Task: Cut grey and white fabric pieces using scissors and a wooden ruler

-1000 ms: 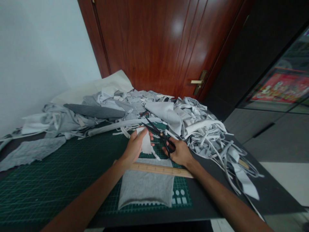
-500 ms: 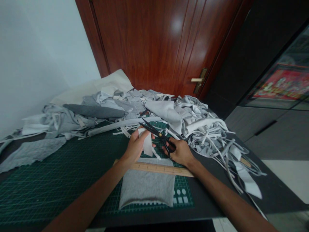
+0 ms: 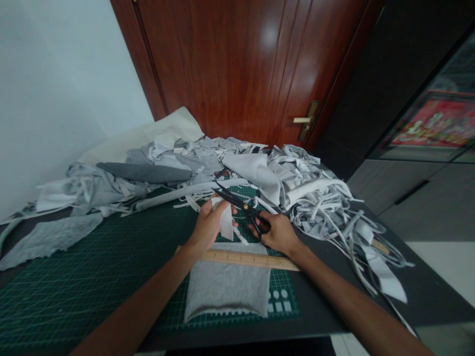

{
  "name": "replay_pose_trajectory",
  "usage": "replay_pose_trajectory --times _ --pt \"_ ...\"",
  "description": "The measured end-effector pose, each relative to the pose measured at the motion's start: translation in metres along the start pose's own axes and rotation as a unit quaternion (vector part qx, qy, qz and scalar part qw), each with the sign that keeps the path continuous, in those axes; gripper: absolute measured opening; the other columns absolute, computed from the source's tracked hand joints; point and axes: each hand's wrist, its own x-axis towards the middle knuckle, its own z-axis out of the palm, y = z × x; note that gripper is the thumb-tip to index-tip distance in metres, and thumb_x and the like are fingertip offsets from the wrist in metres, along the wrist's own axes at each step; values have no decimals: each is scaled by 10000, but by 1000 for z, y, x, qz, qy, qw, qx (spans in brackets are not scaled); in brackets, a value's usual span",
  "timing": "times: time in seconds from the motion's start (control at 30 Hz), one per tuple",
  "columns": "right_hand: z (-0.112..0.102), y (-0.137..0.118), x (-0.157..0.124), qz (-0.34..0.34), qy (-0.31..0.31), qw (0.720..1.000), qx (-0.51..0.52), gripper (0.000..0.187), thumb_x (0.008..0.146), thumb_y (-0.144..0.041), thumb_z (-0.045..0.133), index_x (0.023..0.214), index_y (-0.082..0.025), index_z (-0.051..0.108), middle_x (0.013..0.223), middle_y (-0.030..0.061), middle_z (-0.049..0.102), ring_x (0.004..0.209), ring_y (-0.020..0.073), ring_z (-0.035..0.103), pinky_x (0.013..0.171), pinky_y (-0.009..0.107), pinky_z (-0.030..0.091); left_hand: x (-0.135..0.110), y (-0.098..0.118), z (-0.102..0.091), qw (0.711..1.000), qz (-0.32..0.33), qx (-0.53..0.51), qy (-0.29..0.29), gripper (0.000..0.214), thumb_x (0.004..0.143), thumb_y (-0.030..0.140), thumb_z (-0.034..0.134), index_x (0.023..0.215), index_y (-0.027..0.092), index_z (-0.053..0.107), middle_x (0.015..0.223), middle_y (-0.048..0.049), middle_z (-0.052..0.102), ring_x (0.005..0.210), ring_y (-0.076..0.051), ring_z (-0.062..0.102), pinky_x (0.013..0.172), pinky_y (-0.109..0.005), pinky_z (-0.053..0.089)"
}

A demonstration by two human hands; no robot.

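Frame centre: left hand [image 3: 208, 225] grip pinches white fabric piece [image 3: 226, 225]; right hand [image 3: 279, 233] grip holds scissors [image 3: 241, 203], blades open; cut unfinished.

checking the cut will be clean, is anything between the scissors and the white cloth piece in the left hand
Nothing visible does. The scissors in the right hand reach the top edge of the white cloth piece, which the left hand holds just beyond the ruler.

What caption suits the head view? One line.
Right hand holds black scissors against a white fabric scrap gripped by the left hand.
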Motion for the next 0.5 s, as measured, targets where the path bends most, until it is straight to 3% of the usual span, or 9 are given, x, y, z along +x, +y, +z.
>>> replay_pose_trajectory --times 0.5 --pt "-2 6 3 28 43 997 53 344 881 -504 640 704 -237 512 579 -26 570 515 137 517 524 249 334 0 1 -1 1000 0 3 13 463 680 499 891 908 201 620 805 11 664 665 -149 626 475 -229 540"
